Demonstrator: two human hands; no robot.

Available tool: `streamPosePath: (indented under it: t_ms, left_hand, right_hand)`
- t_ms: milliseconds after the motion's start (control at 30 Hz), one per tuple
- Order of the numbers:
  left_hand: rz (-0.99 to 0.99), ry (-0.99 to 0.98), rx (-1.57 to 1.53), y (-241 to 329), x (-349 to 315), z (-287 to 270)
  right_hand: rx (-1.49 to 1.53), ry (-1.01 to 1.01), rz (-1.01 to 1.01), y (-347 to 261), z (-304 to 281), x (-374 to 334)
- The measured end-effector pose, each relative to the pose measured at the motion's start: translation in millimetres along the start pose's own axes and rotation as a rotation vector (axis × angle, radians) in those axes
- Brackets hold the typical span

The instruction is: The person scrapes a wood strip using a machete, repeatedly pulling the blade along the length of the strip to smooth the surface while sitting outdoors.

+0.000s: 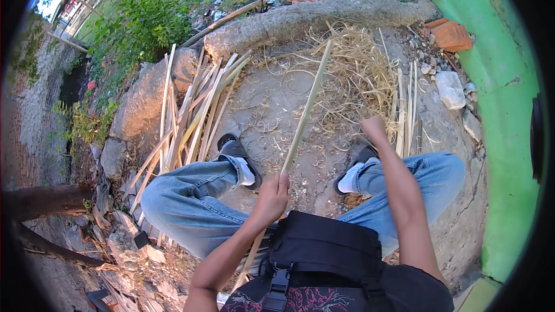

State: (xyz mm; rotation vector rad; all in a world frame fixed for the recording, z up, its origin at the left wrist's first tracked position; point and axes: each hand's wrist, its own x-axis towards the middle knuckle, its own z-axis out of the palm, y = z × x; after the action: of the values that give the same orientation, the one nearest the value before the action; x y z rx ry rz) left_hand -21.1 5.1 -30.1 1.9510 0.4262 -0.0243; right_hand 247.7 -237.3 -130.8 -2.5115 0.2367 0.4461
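My left hand [270, 201] is closed round a long, flat strip that looks like split bamboo [308, 110]. Its far part slants up and away over the ground, and its near end runs back past my waist on the left. Farther out on the right, my right hand [374, 128] is closed, its back toward me. Whatever it may grip is hidden. Just beyond that hand lies a heap of pale curled shavings [358, 75]. A few more strips [401, 112] lie right of the hand.
A loose bundle of long strips [199, 104] lies beside my left foot. My jeans-clad legs [193, 199] are bent apart, with a black bag [324, 242] at my waist. A concrete ledge [300, 23] curves beyond the shavings. A green wall [506, 138] bounds the right, near a white block [450, 89].
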Motion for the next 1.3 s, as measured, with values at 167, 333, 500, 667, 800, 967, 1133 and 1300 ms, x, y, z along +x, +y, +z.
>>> streamPosePath:
  t_ms: [167, 333, 500, 667, 800, 967, 1133, 1300]
  left_hand:
    - [-0.479, -0.116, -0.574, 12.1, 16.0, -11.6]
    - [-0.554, -0.153, -0.685, 24.7, 21.3, -19.7]
    - [-0.436, -0.143, -0.565, 13.7, 22.9, -16.7]
    - [-0.206, 0.072, 0.009, 0.1, 16.3, -4.1]
    - [-0.173, 0.126, 0.123, 1.8, 3.5, 3.5]
    - [-0.261, -0.089, -0.187, 3.7, 4.7, 3.2]
    - [-0.545, -0.068, -0.627, 27.6, 20.5, -17.3]
    - [-0.571, -0.071, -0.683, 21.4, 25.5, -16.5]
  right_hand:
    - [0.225, 0.001, -0.155, -53.9, 11.8, -41.0]
    - [0.078, -0.200, -0.514, -113.4, 1.9, -123.1]
    - [-0.258, -0.294, -0.741, -121.3, 2.9, -168.6]
    - [-0.264, -0.323, -0.728, -106.5, 25.2, -172.5]
    - [-0.286, -0.173, -0.453, -88.3, 32.5, -118.2]
    - [-0.043, 0.036, -0.064, -35.3, 1.1, -13.4]
    - [0.174, -0.017, -0.266, -78.2, -2.7, -60.3]
    - [0.000, -0.227, -0.538, -118.7, -14.0, -144.4]
